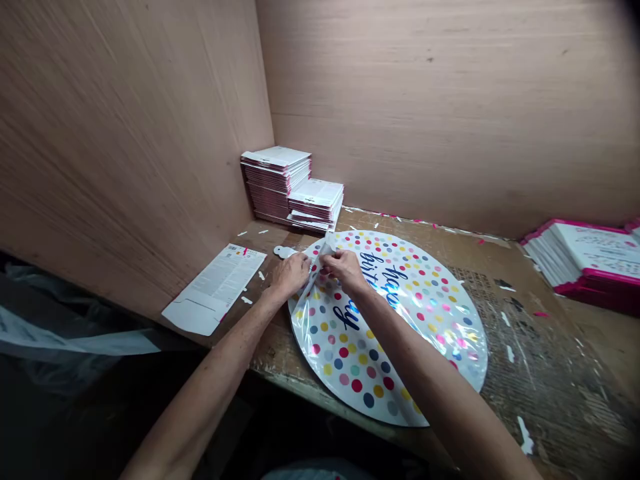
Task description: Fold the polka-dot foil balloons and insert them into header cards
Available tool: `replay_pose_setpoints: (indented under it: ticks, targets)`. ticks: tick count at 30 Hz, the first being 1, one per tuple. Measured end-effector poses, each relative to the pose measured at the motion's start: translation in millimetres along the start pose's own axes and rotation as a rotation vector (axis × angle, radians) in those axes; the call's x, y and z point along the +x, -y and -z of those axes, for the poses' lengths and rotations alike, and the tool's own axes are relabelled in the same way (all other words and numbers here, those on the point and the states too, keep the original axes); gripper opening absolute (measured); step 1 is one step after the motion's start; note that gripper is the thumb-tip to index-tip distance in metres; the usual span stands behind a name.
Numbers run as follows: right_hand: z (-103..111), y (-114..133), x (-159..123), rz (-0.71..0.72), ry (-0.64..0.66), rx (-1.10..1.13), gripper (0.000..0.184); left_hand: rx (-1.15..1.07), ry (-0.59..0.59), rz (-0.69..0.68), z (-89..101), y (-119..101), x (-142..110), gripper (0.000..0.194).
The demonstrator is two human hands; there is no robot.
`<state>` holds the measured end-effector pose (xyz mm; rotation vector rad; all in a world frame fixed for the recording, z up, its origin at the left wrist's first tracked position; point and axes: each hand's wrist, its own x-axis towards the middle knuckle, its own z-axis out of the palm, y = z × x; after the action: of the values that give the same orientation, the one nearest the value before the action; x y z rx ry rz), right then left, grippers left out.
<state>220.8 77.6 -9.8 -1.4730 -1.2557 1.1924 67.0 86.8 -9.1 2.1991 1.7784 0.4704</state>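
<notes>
A round, flat foil balloon (363, 360) lies on the worktop, white with coloured dots and blue "happy birthday" lettering. Its small tail (284, 252) sticks out at the upper left. Near that tail my left hand (291, 275) presses on the balloon's left edge with curled fingers. My right hand (346, 268) pinches a raised, creased fold of the foil close beside it. My right forearm crosses over part of the lettering. Left of my hands lies a flat white printed card sleeve (217, 287).
Stacked white and pink card packs (275, 180) stand in the back corner against wooden panels. More pink-edged packs (595, 257) lie at the right. White paper scraps (525, 437) are scattered over the worn worktop (550, 373). Its front edge runs just below the balloon.
</notes>
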Motion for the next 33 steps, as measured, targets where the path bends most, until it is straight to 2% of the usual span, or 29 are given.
replay_pose_setpoints:
  ticks: [2,4,6,8,11,14,16,18,19,21,23,24,26,28,31,33]
  targets:
    - [27,0,-15,-0.015,-0.067,0.074,0.020,0.042,0.044,-0.067,-2.5,-1,-2,0.030]
    - [60,-5,-33,-0.041,-0.146,0.137,0.021,0.125,0.060,-0.107,-3.0,-5,-13,0.042]
    - [96,-15,-52,-0.105,-0.217,0.188,0.024,0.192,0.040,-0.170,-4.2,-16,-33,0.052]
    - [131,-29,-69,-0.176,-0.263,0.180,0.027,0.184,0.014,-0.291,-9.8,-33,-59,0.061]
    - [177,-50,-89,-0.251,-0.297,0.039,0.031,0.138,0.034,-0.467,-29.7,-67,-103,0.073]
    - [207,-58,-106,-0.265,-0.385,-0.222,0.029,0.161,0.035,-0.466,-57.2,-93,-136,0.076]
    - [211,-57,-115,-0.090,-0.554,-0.524,0.033,0.183,0.017,-0.437,-72.3,-102,-148,0.073]
    - [202,-54,-121,0.217,-0.633,-0.820,0.045,0.181,-0.021,-0.422,-80.2,-103,-154,0.070]
    - [195,-54,-122,0.359,-0.593,-0.943,0.047,0.172,-0.058,-0.397,-81.2,-101,-157,0.068]
    - [180,-59,-121,0.496,-0.375,-1.077,0.043,0.146,-0.159,-0.302,-77.8,-96,-165,0.061]
    - [171,-69,-116,0.474,-0.195,-1.140,0.039,0.105,-0.216,-0.204,-69.3,-91,-176,0.047]
    - [171,-75,-113,0.440,-0.149,-1.150,0.039,0.067,-0.202,-0.182,-63.7,-91,-181,0.040]
    - [175,-85,-107,0.392,-0.119,-1.130,0.041,-0.080,-0.087,-0.186,-49.9,-97,-187,0.033]
    - [183,-87,-106,0.387,-0.094,-1.062,0.043,-0.321,0.124,-0.138,-32.5,-109,-184,0.033]
    - [193,-74,-126,0.380,-0.120,-0.821,0.051,-0.839,0.455,0.122,-2.2,-136,-169,0.038]
    - [192,-61,-155,0.447,-0.166,-0.647,0.061,-1.193,0.550,0.288,16.9,-151,-158,0.039]
